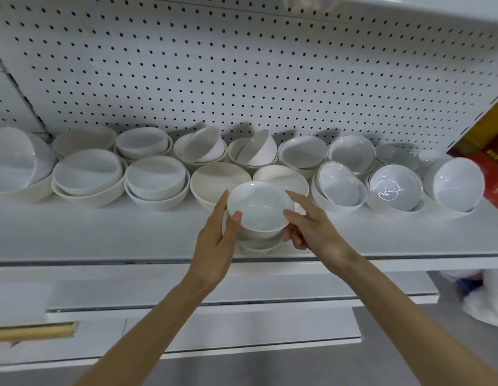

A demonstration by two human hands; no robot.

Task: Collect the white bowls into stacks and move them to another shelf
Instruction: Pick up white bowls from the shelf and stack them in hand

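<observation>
White and glossy: stack of bowls (260, 210) at the centre, near the front edge of the shelf (103, 232); resting or lifted, impossible to tell. Held at 9 o'clock by the left hand (217, 240), thumb on the top rim, fingers along the far wall. Held at 3 o'clock by the right hand (312, 229), thumb on the rim, lower fingers curled round the side. At 12 o'clock, two rows of other bowls (156, 179), many nested, some tilted, before the pegboard (242, 79). Far out at 3 o'clock, a red box (493, 174).
</observation>
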